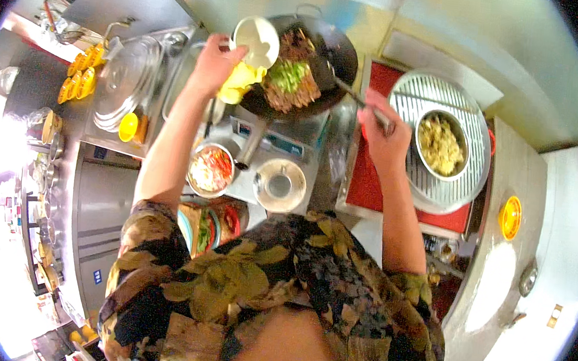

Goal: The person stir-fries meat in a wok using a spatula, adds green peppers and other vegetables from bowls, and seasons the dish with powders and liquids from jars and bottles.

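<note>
Hands work over a dark wok (pixel 327 60) that sits on a steel cooker top. The left hand (pixel 213 64) grips a white bowl (pixel 258 40) and holds it tilted over the wok's near rim, so yellow pieces (pixel 241 83) slide out just under the fingers; a yellow cloth or glove seems to be between palm and bowl, but I cannot tell which. Ahead of this hand, inside the wok, lie brown strips of food (pixel 289 94) with green pieces (pixel 288 74) on top.

The right hand (pixel 386 130) is closed around the handle of a spatula (pixel 351 93), which goes up and left from the fist, its blade end resting at the wok's edge, probably ready to stir what falls in.

Just right of the right hand a round rack (pixel 457 188) carries a metal bowl (pixel 425 120) of pale yellow food, near enough to reach. Below the left forearm stands a bowl of chopped vegetables (pixel 211 169), and beside it a small metal cup on a saucer (pixel 280 184). Left of the left hand lies a big steel lid (pixel 127 80), with yellow dishes (pixel 81 76) beyond it.
</note>
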A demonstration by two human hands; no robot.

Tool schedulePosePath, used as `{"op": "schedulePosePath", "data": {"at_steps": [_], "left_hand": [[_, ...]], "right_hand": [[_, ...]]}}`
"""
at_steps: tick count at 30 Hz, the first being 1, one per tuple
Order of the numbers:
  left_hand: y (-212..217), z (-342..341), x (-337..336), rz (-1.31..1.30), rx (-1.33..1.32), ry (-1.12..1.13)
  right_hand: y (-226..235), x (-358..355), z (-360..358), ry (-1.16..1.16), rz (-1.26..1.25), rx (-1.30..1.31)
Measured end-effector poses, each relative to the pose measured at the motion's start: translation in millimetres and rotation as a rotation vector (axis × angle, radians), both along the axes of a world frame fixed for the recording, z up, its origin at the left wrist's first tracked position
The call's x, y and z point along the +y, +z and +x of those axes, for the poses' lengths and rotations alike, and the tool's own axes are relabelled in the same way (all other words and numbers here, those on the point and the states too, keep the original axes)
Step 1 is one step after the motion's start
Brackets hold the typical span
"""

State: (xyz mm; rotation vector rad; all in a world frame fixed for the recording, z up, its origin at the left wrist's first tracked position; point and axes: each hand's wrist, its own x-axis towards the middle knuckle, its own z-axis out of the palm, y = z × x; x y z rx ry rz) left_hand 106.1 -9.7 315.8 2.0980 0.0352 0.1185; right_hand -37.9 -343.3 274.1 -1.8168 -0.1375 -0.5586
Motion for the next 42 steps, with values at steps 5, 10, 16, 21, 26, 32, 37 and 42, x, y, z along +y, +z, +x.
{"op": "schedulePosePath", "data": {"at_steps": [5, 10, 16, 21, 26, 32, 37, 42], "left_hand": [[22, -117, -86, -0.101, 0.152, -0.55], [-140, -160, -168, -0.237, 0.81, -0.698], [-303, -194, -240, 0.124, 0.66, -0.713], [-279, -205, -268, 0.16, 0.633, -0.524], [-285, -183, -241, 0.109, 0.683, -0.627], [-290, -188, -164, 0.101, 0.27, -0.604], [-190, -201, -20, -0.555, 0.513, -0.382], [-104, -208, 30, -1.117, 0.839, -0.241]], "right_hand": [[11, -31, 9, 0.014, 0.265, 0.061], [12, -25, 9, 0.109, 0.4, 0.149], [11, -29, 7, 0.147, 0.55, 0.29], [27, -43, 20, 0.068, 0.46, 0.265], [43, -37, 62, 0.064, 0.341, 0.253], [69, -22, 107, -0.021, 0.092, 0.343], [5, -19, 141, -0.122, 0.504, 0.376], [-48, 26, 137, 0.015, 0.906, 0.459]]}}
